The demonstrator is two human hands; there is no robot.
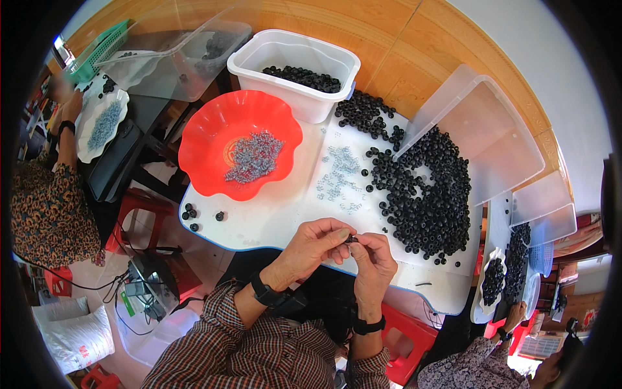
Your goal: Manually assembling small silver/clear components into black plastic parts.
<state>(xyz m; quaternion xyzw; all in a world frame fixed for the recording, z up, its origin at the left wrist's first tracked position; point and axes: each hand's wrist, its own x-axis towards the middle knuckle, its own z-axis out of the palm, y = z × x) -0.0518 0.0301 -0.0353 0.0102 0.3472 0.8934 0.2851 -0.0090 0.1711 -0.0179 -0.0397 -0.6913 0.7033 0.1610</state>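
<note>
Over the front edge of the white table (285,223), my left hand (310,247) and my right hand (376,264) meet fingertip to fingertip. Both are closed in a pinch on one small black round part (350,239), mostly covered by the fingers. Beyond them lies a scatter of small clear pieces (338,170). Right of these spreads a big heap of black round parts (433,194), like small caps or rings. A red scalloped bowl (206,135) at the left holds many small greyish clear pieces (254,157).
Behind the bowl stands a white tub (321,107) with black parts inside. A clear plastic bin (495,129) lies tipped at the heap's right. Several loose black parts (190,214) sit at the table's left corner. Other people work at tables left and right. A red stool (409,340) is beside me.
</note>
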